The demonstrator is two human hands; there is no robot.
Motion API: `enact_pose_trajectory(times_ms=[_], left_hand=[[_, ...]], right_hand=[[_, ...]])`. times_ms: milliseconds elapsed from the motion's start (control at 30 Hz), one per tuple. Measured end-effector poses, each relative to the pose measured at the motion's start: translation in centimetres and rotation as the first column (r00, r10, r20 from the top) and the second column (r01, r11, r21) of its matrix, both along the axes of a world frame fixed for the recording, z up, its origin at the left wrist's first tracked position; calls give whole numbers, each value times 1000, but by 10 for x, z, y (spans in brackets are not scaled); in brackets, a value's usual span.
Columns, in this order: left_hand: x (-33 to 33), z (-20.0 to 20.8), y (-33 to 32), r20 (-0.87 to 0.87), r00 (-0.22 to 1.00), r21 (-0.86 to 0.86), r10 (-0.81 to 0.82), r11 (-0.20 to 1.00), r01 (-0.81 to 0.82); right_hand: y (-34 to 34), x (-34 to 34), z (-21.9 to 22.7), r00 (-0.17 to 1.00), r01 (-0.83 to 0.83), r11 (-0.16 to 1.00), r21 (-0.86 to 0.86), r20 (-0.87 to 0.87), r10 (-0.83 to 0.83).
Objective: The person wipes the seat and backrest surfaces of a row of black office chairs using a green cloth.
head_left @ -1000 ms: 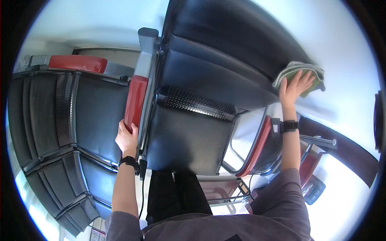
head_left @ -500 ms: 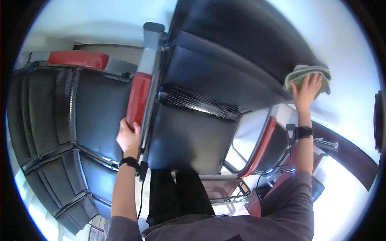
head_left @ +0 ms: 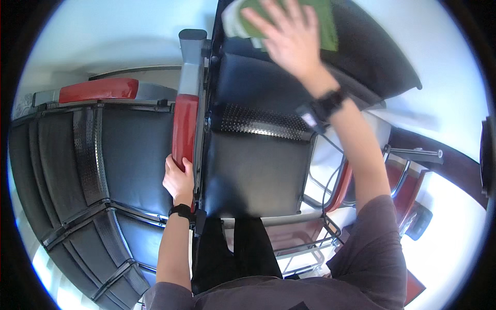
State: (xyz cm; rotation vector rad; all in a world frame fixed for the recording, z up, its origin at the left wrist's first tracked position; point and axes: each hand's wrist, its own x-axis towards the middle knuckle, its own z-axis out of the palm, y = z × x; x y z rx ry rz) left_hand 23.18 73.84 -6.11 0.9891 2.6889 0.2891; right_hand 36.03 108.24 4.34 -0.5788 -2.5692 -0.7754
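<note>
My right hand [head_left: 292, 36] presses a green cloth [head_left: 320, 23] flat against the black backrest [head_left: 361, 62] of a chair, near the top of the view. The chair's black seat [head_left: 256, 170] lies below it, with a perforated strip across it. My left hand [head_left: 178, 181] grips the lower end of a red padded armrest [head_left: 184, 126] between this seat and the one to its left. Both wrists wear dark bands.
A second black seat [head_left: 124, 150] adjoins on the left, with another red armrest [head_left: 98, 89] beyond it. More black seats curve away at the lower left. Red and chrome chair frames [head_left: 408, 170] stand at the right. My dark-trousered legs [head_left: 237, 253] are below.
My right hand has swept the green cloth leftward across the backrest, from its right edge to its upper middle. My left hand has stayed on the red armrest.
</note>
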Motion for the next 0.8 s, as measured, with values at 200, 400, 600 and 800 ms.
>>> enact_pose_trajectory(times_ms=[200,400,600,800], left_hand=[[6,6,11,80,997,-26,6,1000,-4],[5,3,7,33,999,-73,3,997,0],[5,1,4,-47,999,-43,18,999,-20],[1,-8,-3,-104,995,-69,-15,998,8]], right_hand=[[-28,-37,-39,983,-138,969,-204,95,160],[-29,-13,-33,965,-262,931,-253,-43,260],[-17,86,-26,986,-114,958,-263,89,142],[-9,216,-40,976,145,975,-169,187,-113]])
